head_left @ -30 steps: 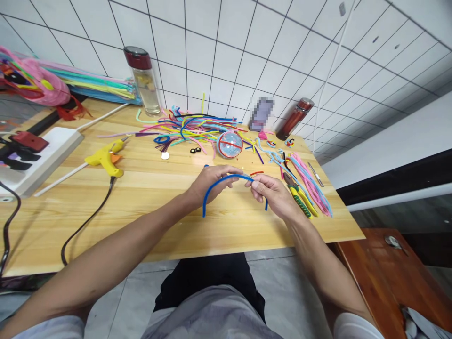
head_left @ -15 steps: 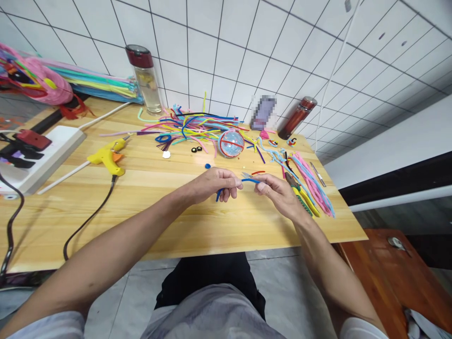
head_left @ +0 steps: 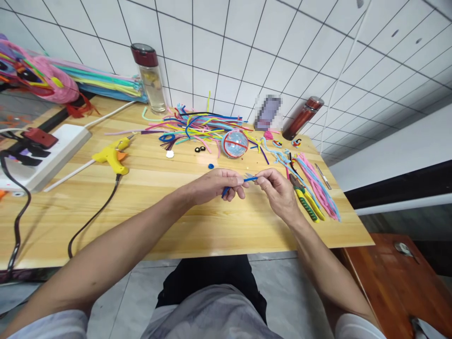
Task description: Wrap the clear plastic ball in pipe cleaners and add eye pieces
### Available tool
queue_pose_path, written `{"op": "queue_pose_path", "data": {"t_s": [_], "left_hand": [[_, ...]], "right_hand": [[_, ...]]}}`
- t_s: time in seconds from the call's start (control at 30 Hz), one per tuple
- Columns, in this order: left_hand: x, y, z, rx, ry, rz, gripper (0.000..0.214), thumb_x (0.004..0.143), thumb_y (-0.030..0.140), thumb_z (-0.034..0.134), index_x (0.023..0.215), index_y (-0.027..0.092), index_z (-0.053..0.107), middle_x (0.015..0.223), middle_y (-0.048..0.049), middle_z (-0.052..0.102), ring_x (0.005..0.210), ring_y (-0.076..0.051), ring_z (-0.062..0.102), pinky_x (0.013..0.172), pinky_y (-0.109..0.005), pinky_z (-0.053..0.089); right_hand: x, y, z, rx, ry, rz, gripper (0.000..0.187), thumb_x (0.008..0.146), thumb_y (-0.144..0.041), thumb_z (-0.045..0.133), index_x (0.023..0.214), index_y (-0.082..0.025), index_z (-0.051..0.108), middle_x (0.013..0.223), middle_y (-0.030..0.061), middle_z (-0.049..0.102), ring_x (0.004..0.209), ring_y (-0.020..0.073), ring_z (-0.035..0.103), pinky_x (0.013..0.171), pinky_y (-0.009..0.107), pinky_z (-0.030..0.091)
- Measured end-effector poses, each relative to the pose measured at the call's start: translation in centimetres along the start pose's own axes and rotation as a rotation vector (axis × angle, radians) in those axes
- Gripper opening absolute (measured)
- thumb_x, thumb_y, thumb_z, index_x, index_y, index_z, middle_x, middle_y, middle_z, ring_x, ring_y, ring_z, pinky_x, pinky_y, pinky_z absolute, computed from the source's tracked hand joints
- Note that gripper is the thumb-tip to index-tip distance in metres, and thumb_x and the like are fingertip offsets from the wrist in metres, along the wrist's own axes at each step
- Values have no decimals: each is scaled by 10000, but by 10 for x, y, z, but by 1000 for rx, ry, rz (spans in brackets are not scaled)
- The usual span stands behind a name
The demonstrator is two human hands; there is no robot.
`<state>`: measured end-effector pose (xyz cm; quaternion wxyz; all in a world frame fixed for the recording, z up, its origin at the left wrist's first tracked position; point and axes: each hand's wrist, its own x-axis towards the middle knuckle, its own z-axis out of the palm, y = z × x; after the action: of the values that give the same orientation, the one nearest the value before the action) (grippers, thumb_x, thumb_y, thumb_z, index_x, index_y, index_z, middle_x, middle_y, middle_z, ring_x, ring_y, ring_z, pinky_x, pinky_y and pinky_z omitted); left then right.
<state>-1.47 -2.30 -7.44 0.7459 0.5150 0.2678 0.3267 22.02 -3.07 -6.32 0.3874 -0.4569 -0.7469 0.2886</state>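
Between my two hands runs a short blue pipe cleaner [head_left: 250, 179]. My left hand [head_left: 226, 183] pinches it with thumb and forefinger, and its other end sticks out below the palm. The thumb and fingertips of my right hand [head_left: 275, 186] close on the opposite end. Just behind the fingers, a metal tip lies on the table, mostly hidden by my hands. A small blue coil [head_left: 211, 166] rests beyond my left hand. Farther back stands a clear ball [head_left: 235, 144] with a red band round it. Right of my right hand lie green-and-yellow-handled pliers [head_left: 304, 200].
A heap of colourful pipe cleaners [head_left: 197, 125] spreads along the back. At left lie a yellow glue gun [head_left: 113, 154] and a white power strip [head_left: 67, 146]. A glass bottle [head_left: 151, 82] and a red flask [head_left: 302, 117] stand by the wall. Pink and blue pipe cleaners [head_left: 318, 186] lie at right.
My hands have drawn slightly closer together, so less of the blue pipe cleaner shows between them. The whole view has shifted a little; both hands keep their grip.
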Motion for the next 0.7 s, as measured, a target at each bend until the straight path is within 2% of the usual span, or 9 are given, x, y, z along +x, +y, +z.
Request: {"op": "queue_pose_path", "data": {"t_s": [0.1,0.17,0.3,0.47,0.7], "left_hand": [[-1,0,2,20,-19,-1,279,856,399,761,876,125,712,814,-70,776,548,-73,557,523,-228,359],[-1,0,3,26,-33,-8,286,861,410,767,876,130,709,846,-78,789,567,-78,585,541,-226,386],[-2,0,2,-40,-60,-28,340,869,446,762,966,122,730,875,-108,802,615,-111,658,581,-235,440],[-2,1,-1,-60,-117,-53,313,851,415,774,941,119,726,886,-120,806,655,-138,692,618,-254,487],[-2,0,3,7,-113,-35,266,870,397,753,887,135,713,864,-85,797,651,-114,685,628,-232,495]], "right_hand": [[0,0,-1,-5,-93,-43,256,989,-468,646,1081,-237,706,977,39,747,860,192,677,786,333,509],[1,-3,-2,-32,-129,-67,237,996,-460,641,1031,-240,721,956,39,752,855,194,681,787,335,509],[2,-6,-4,-85,-69,-99,236,1007,-454,625,950,-246,719,881,33,732,801,193,657,754,341,502],[-1,0,-12,-54,-14,-195,168,1017,-389,620,954,-258,705,934,40,718,902,210,677,853,372,518],[-7,-3,-14,-100,-86,-216,186,1015,-419,632,1060,-259,717,1004,61,746,957,228,695,878,389,546]]}}
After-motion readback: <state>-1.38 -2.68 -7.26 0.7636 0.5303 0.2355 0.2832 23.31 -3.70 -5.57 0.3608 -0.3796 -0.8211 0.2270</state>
